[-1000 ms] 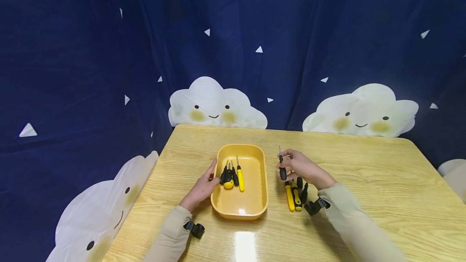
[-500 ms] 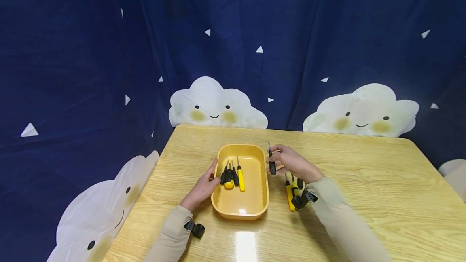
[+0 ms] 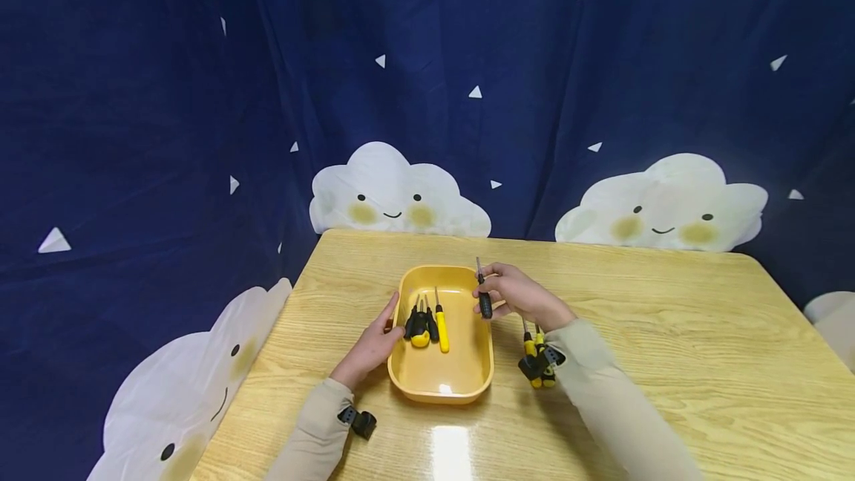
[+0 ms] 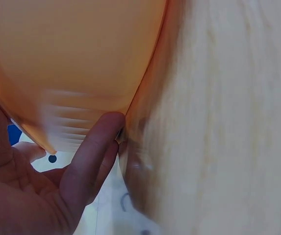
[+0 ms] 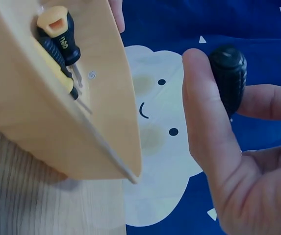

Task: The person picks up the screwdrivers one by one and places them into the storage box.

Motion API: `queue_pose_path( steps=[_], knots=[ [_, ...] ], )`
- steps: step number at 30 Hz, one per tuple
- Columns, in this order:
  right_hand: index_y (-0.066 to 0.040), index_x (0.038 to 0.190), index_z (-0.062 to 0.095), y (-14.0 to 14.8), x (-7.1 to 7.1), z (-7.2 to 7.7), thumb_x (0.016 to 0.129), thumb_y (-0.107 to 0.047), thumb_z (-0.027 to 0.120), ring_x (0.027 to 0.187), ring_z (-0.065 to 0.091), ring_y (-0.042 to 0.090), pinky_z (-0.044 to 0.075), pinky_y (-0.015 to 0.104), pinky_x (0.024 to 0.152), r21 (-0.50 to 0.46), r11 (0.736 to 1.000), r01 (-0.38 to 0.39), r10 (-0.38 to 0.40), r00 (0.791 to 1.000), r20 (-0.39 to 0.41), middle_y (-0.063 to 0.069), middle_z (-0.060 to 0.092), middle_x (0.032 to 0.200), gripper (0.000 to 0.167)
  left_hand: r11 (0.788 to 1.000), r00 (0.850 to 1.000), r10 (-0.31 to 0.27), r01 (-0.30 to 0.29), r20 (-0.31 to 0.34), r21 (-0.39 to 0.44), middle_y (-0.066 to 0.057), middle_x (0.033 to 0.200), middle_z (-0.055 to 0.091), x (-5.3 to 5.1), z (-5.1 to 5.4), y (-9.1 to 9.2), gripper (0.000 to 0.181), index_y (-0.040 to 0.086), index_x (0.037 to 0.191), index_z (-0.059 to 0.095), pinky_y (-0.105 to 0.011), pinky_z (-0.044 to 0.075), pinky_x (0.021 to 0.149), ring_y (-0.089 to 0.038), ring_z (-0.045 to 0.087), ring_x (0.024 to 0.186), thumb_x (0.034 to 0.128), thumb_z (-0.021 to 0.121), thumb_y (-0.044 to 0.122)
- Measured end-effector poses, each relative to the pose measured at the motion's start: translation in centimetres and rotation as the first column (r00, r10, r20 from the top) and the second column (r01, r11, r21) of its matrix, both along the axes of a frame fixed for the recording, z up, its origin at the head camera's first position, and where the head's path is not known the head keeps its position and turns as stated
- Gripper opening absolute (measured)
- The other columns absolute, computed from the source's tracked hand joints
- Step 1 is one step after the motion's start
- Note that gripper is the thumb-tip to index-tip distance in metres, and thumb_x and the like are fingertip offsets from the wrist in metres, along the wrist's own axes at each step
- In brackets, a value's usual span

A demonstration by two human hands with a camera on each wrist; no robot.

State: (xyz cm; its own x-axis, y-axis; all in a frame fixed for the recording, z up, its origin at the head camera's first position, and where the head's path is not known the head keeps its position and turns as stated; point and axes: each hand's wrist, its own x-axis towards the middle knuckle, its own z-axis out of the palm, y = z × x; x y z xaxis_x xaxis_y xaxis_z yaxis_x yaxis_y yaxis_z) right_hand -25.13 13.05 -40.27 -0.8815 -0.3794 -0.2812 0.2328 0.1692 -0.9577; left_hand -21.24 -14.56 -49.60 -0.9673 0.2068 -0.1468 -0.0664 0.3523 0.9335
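Note:
My right hand (image 3: 524, 295) pinches a black-handled screwdriver (image 3: 485, 306) between thumb and fingers, over the right rim of the yellow tray (image 3: 467, 381). In the right wrist view its ribbed handle (image 5: 230, 81) points towards the camera. My left hand (image 3: 370, 347) holds the tray's left side, thumb at the rim and fingers against the outer wall (image 4: 81, 103). Inside the tray, to the left, lie a yellow screwdriver (image 3: 442, 329), a stubby black-and-yellow screwdriver (image 3: 419, 334) and black ones beside it, tips pointing away.
Right of the tray, screwdrivers with yellow handles (image 3: 529, 345) lie on the wooden table (image 3: 668, 332), partly hidden by the right wrist's black camera (image 3: 532, 367). A dark blue curtain (image 3: 427, 43) with white clouds hangs behind the table.
My right hand has moved left with the black screwdriver, from above the table to the tray's right rim. The left hand and tray have stayed put.

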Motion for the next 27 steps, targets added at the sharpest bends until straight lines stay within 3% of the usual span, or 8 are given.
queue_pose_path(
  steps=[5,15,27],
  knots=[
    [0.004,0.123,0.039,-0.9,-0.1,0.5,0.090,-0.005,0.046,0.082,0.066,0.036,0.055,0.046,0.069,0.004,1.000,-0.003,0.003,1.000,0.002,0.027,0.055,0.107,0.035,1.000,1.000,0.005,-0.005,-0.008,-0.009,-0.022,0.119,0.051,0.0,-0.1,-0.1,0.070,0.027,0.153,0.017,-0.035,0.053,0.067,-0.025,0.059,0.088,0.0922,0.049,0.016],
    [0.005,0.123,0.039,-2.6,-0.8,0.7,0.092,-0.004,0.046,0.085,0.066,0.038,0.053,0.050,0.072,-0.026,1.000,-0.014,0.014,1.000,0.004,0.024,0.055,0.105,0.033,1.000,1.000,0.007,-0.007,-0.011,-0.025,-0.022,0.120,0.052,-0.1,-0.1,0.0,0.070,0.027,0.153,0.017,-0.035,0.053,0.070,-0.027,0.058,0.092,0.0921,0.049,0.016],
    [0.003,0.125,0.042,-4.5,-1.5,0.8,0.093,-0.006,0.045,0.083,0.066,0.034,0.055,0.044,0.068,-0.047,0.999,-0.018,0.019,1.000,0.008,0.024,0.054,0.109,0.033,0.999,1.000,0.011,-0.012,-0.015,-0.048,-0.021,0.118,0.051,0.1,0.2,0.1,0.069,0.028,0.153,0.017,-0.036,0.052,0.071,-0.028,0.057,0.093,0.0927,0.048,0.016]
  ],
)
